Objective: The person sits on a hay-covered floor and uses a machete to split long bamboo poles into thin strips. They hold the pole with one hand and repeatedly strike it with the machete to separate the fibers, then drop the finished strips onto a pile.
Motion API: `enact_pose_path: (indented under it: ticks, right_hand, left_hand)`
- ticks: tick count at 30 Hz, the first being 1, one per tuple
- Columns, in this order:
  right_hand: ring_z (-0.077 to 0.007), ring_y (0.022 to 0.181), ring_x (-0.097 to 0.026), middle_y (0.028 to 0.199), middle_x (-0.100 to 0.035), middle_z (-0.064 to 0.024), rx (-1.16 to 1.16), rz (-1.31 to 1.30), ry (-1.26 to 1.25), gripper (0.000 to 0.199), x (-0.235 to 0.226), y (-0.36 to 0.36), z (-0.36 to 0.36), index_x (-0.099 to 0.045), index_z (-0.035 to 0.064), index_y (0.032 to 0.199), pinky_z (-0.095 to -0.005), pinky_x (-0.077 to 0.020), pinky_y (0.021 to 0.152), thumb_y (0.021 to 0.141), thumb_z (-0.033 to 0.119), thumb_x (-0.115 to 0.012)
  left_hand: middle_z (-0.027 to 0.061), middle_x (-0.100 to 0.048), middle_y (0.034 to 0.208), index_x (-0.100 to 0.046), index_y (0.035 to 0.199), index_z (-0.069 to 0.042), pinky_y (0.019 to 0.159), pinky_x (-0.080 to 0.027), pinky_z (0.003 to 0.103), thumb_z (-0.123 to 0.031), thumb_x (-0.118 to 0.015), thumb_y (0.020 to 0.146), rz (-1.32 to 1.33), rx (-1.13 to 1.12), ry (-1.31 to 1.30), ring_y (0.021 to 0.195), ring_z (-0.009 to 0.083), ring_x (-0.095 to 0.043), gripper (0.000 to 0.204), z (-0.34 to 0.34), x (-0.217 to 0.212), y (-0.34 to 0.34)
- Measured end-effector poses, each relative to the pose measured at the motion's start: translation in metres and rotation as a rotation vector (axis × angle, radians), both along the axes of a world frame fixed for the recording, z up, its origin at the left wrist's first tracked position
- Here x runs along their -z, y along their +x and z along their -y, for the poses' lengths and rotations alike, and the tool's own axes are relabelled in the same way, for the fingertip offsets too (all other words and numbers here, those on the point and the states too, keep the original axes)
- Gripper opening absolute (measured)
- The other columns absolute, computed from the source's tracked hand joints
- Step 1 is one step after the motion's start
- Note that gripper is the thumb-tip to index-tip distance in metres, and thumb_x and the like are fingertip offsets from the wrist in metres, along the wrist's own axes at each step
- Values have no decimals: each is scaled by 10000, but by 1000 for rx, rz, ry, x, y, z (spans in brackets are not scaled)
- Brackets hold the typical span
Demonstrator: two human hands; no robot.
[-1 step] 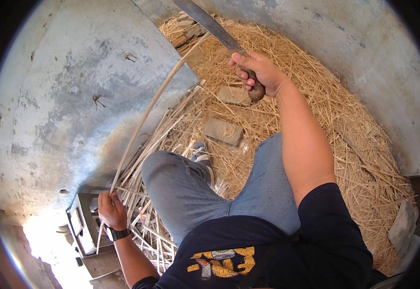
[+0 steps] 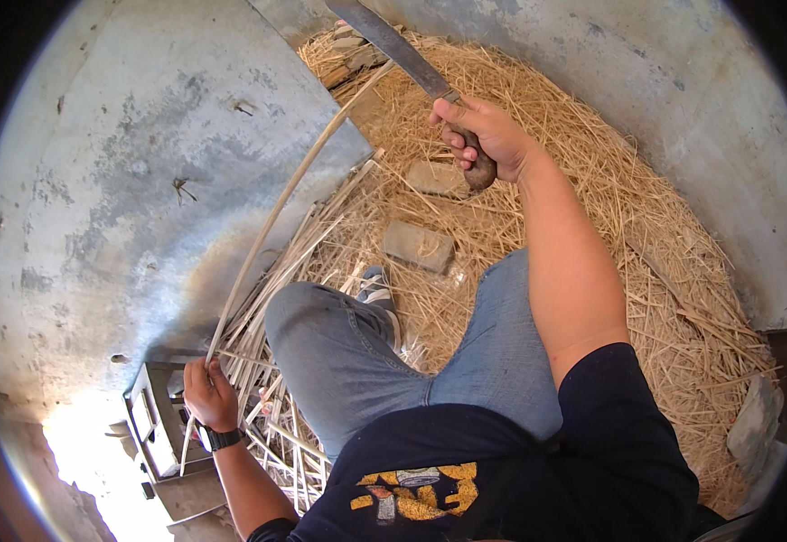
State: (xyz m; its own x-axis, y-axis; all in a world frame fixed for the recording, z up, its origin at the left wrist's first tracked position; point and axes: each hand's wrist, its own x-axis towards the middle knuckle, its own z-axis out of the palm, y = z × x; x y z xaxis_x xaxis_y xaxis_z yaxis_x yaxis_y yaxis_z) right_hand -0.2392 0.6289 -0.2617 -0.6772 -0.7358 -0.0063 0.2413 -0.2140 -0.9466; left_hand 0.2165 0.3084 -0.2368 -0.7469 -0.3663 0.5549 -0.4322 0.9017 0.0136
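Note:
My right hand (image 2: pixel 495 137) is closed around the rounded dark handle of a machete (image 2: pixel 395 49), held out ahead with its broad blade pointing to the far left. At the lower left, my left hand (image 2: pixel 210 395) pinches a long pale strip (image 2: pixel 278 210), which looks like split bamboo or cane. From those fingers the strip curves up and away to the machete; its far end lies beside the blade, and I cannot tell whether they touch. Its short near end hangs below my left hand. A watch (image 2: pixel 221 439) is on my left wrist.
Straw-like shavings (image 2: pixel 583 163) cover the floor, with two bricks (image 2: pixel 419 247) lying among them. Many loose strips (image 2: pixel 317 237) are heaped beside my left leg. Worn grey walls (image 2: pixel 140 181) curve around. A boxy frame (image 2: pixel 148 425) stands at lower left, a stone slab (image 2: pixel 755 425) at right.

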Motion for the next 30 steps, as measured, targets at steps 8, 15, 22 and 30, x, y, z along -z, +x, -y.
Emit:
enact_pose_path:
  ticks: [8, 15, 22, 30]
  right_hand:
    - [-3, 492, -408, 672, -455, 68, -13, 49, -13, 418, -2, 6, 7, -578, 75, 1064, -206, -409, 493, 998, 482, -645]
    - [-3, 485, -408, 668, -460, 58, -43, 29, -126, 417, -3, 4, 2, -573, 67, 1068, -212, -410, 487, 1005, 474, -635]
    - [-18, 485, -424, 669, -483, 45, -35, -17, -80, 400, -7, 6, 4, -581, 56, 1062, -210, -409, 481, 993, 440, -668]
    - [-38, 480, -430, 659, -500, 32, -146, -50, -15, 407, -10, 21, 16, -589, 38, 1064, -214, -377, 452, 974, 420, -699]
  left_hand:
    - [157, -514, 707, -569, 839, -1, 607, -401, 431, -189, -564, 1038, 33, 14, 144, 654, 344, -519, 274, 3, 4, 11]
    - [150, -524, 713, -591, 858, 0, 602, -408, 419, -200, -563, 1044, 20, 23, 102, 636, 338, -518, 275, 11, 2, 14]
    - [157, -547, 760, -622, 905, 6, 615, -430, 417, -174, -571, 1033, 7, -14, 59, 673, 352, -548, 227, 2, -2, 8]
    - [164, -544, 792, -616, 919, 19, 623, -436, 431, -163, -565, 1034, -83, -5, -48, 690, 360, -546, 222, 2, 3, 6]
